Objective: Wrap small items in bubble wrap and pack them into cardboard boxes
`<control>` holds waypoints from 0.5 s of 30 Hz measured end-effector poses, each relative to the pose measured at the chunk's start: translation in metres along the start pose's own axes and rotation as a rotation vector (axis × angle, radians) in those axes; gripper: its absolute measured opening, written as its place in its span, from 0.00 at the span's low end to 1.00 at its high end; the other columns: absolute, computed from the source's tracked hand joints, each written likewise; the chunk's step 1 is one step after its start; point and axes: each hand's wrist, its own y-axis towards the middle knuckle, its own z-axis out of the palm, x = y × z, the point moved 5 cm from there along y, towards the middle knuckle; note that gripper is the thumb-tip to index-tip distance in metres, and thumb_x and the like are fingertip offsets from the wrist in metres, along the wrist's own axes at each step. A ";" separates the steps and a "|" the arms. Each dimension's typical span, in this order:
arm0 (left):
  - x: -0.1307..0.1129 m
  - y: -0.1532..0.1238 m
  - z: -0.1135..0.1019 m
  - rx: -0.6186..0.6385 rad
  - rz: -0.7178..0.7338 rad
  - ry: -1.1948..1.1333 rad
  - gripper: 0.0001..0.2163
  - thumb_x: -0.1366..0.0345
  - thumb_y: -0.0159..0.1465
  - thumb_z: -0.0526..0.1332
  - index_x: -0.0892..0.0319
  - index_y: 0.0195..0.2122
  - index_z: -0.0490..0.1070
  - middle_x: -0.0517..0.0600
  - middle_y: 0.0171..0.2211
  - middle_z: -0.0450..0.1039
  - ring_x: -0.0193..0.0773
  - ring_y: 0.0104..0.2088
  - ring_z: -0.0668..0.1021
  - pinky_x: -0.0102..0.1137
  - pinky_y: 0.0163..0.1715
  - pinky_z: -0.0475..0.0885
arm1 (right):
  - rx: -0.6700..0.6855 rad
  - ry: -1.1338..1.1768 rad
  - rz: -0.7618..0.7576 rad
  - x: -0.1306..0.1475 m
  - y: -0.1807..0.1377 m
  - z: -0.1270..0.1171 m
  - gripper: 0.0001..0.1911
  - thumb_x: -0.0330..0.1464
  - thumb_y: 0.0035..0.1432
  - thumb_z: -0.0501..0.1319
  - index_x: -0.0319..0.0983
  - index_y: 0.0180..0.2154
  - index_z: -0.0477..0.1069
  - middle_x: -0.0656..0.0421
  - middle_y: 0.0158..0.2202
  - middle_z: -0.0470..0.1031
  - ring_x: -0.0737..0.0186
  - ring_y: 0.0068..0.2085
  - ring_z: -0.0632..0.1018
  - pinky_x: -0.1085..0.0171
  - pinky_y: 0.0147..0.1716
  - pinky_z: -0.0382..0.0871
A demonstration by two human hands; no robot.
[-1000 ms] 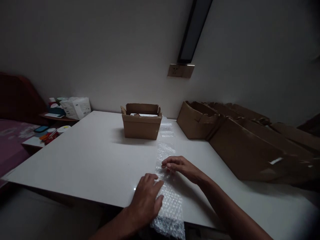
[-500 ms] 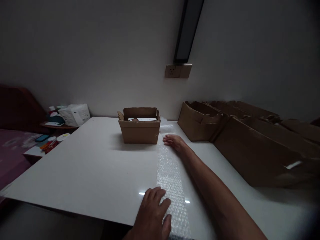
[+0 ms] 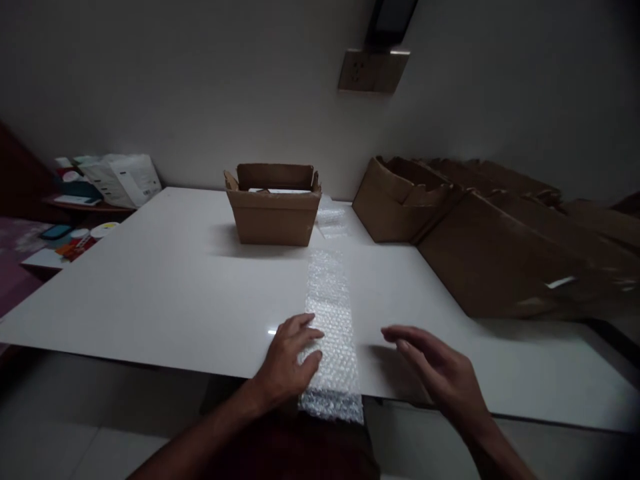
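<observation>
We lay the bubble wrap strip [image 3: 333,313] lengthwise on the white bench [image 3: 190,293]. It runs from near the open cardboard box [image 3: 273,220] down to the front edge, where its near end hangs over the side.

We place our left hand [image 3: 287,363] at the left margin of the strip, close to the front edge of the bench. The grip is spread: thumb and fingers stand apart, with the fingertips overlapping the film. We cannot tell whether they press on it.

We hold our right hand [image 3: 445,373] to the right of the strip, near the front edge and apart from the film. Its grip is slightly parted, with the fingers extended and the thumb just beneath them.

The open cardboard box stands upright near the rear edge of the bench; white items show inside, too small to identify. Just beside its right side, more clear wrap [image 3: 334,219] lies near the rear edge. Toward the rear right corner we note an open carton [image 3: 393,210], and next to it a larger carton [image 3: 490,260] extends along the right part of the bench. Beyond the rear edge, a socket plate [image 3: 374,72] is fixed to the wall.
</observation>
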 end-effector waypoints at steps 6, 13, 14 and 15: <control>-0.015 0.040 -0.026 0.098 0.115 0.087 0.13 0.71 0.61 0.57 0.57 0.46 0.74 0.55 0.56 0.70 0.47 0.58 0.69 0.47 0.58 0.65 | 0.090 0.002 0.058 -0.020 -0.116 0.035 0.08 0.40 0.59 0.62 0.52 0.39 0.81 0.57 0.37 0.83 0.50 0.38 0.84 0.56 0.36 0.82; 0.002 0.091 -0.008 0.283 0.201 0.343 0.13 0.72 0.60 0.57 0.57 0.45 0.74 0.53 0.52 0.74 0.49 0.57 0.70 0.47 0.58 0.63 | -0.177 0.252 0.252 -0.051 -0.139 0.075 0.14 0.42 0.62 0.60 0.47 0.49 0.72 0.54 0.42 0.82 0.53 0.36 0.83 0.57 0.35 0.82; 0.005 0.091 -0.004 0.307 0.210 0.365 0.13 0.71 0.61 0.57 0.56 0.46 0.73 0.53 0.53 0.73 0.48 0.58 0.69 0.46 0.58 0.62 | -0.191 0.187 0.193 -0.049 -0.137 0.074 0.14 0.40 0.63 0.60 0.48 0.50 0.71 0.53 0.43 0.81 0.53 0.37 0.83 0.56 0.36 0.81; 0.008 0.089 -0.001 0.321 0.222 0.379 0.13 0.71 0.62 0.56 0.56 0.46 0.73 0.53 0.55 0.72 0.48 0.59 0.68 0.46 0.59 0.62 | -0.195 0.094 0.117 -0.047 -0.136 0.072 0.15 0.38 0.63 0.59 0.48 0.51 0.69 0.53 0.44 0.81 0.53 0.38 0.83 0.55 0.37 0.81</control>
